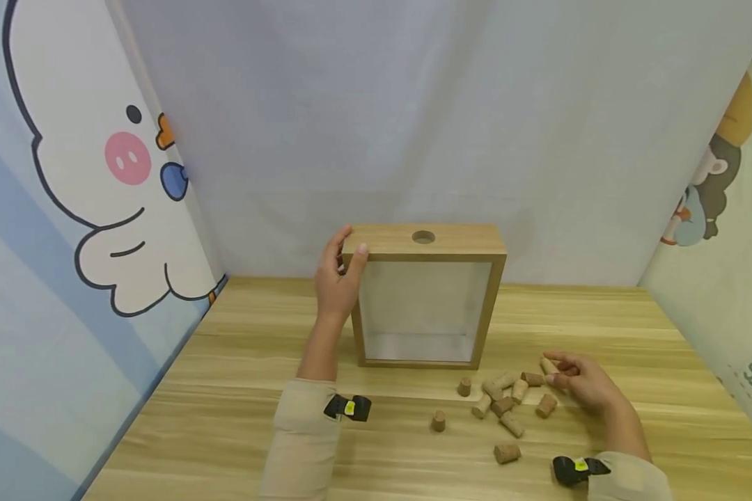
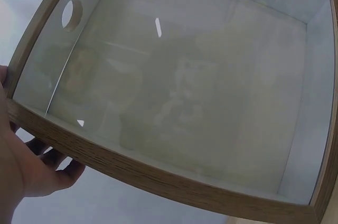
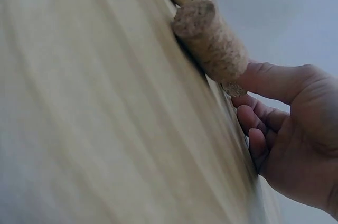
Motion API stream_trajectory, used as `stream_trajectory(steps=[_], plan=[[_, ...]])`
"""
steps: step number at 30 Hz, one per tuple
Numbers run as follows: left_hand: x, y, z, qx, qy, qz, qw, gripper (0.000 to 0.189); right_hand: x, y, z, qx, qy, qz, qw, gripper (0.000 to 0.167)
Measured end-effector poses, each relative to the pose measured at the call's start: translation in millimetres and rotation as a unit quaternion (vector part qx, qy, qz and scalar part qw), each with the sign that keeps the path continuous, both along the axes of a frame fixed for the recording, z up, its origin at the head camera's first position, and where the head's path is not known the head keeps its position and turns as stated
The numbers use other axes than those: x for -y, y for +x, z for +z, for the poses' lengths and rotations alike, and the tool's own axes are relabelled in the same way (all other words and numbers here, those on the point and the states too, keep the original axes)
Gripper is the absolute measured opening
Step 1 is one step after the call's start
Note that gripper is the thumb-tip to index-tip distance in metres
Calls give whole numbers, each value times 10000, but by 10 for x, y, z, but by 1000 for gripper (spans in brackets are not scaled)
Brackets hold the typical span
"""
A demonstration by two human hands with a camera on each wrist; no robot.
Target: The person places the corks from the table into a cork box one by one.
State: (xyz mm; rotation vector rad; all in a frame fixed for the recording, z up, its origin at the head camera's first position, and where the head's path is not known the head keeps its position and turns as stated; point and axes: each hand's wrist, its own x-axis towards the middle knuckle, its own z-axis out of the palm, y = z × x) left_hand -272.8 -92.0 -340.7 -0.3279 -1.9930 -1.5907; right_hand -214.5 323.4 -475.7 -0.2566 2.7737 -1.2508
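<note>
A wooden shadow box (image 1: 423, 364) with a clear front and a round hole (image 1: 423, 237) in its top stands upright on the table. My left hand (image 1: 340, 282) grips its upper left corner, thumb at the front edge and fingers round the side and back. The same corner shows in the left wrist view, with the left hand (image 2: 39, 166) curled at the frame (image 2: 132, 174). To the right, my right hand (image 1: 585, 381) pinches a light cork (image 1: 548, 366) between thumb and fingers. In the right wrist view that cork (image 3: 234, 88) is mostly hidden behind another cork (image 3: 211, 39).
Several loose corks (image 1: 503, 405) lie clustered in front of the box's right side. Single corks lie nearer me, one a tapered cork (image 1: 438, 421), another a thick cork (image 1: 507, 454). A pale curtain (image 1: 413, 125) hangs behind the wooden table (image 1: 225, 417), with printed cloth on both sides.
</note>
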Motion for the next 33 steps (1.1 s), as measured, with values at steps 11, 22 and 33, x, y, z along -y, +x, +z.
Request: stream_trajectory(steps=[11,22,33], plan=[[-91,21,34,717,695,-216,9948,48,-34,144,50,-68,-48,-254,9996,55],[-87,-39,43,889,818,-581,9910,46,82,325,194,-40,-444,-566,9974,52],[-120,-195,-32,-2,779,-433,9960,42,372,394,400,-440,-1312,-694,9879,49]])
